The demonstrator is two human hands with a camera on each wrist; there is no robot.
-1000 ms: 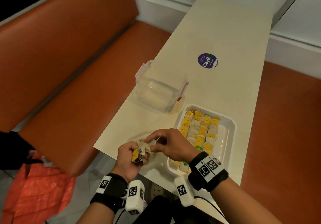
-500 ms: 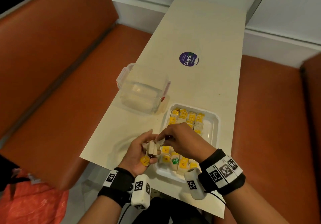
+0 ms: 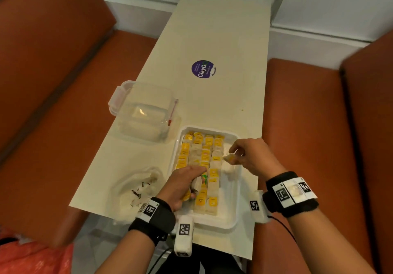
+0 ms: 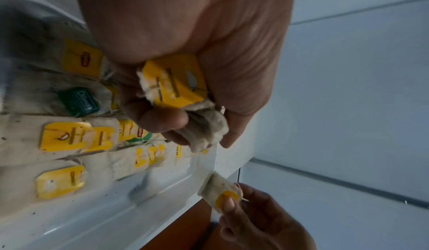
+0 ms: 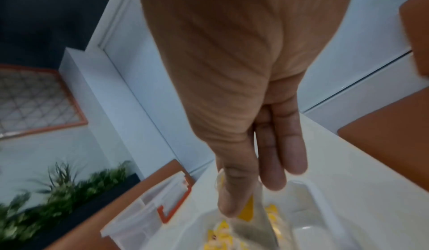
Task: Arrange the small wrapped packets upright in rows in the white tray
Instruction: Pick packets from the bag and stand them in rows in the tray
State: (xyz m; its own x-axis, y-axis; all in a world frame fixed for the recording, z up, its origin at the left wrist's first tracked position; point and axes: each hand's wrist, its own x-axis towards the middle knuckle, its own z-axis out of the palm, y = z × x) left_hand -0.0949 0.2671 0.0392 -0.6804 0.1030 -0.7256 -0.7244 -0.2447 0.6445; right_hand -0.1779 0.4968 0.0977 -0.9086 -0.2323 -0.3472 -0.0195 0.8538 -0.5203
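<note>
On the cream table (image 3: 212, 39), the clear lidded container (image 3: 144, 112) sits beyond the white tray (image 3: 231, 220) of rowed packets (image 3: 212, 201), where the left hand (image 3: 180, 186) clutches several packets and the right hand (image 3: 253, 156) pinches one packet (image 3: 229, 159) above the tray's bare strip.

A cream rectangular table (image 3: 212, 39) carries a round purple sticker (image 3: 203, 69), a clear plastic lidded container (image 3: 144, 112) at left, and a crumpled white plastic bag (image 3: 136, 186) nearer. Orange padded benches (image 3: 53, 82) flank it.
</note>
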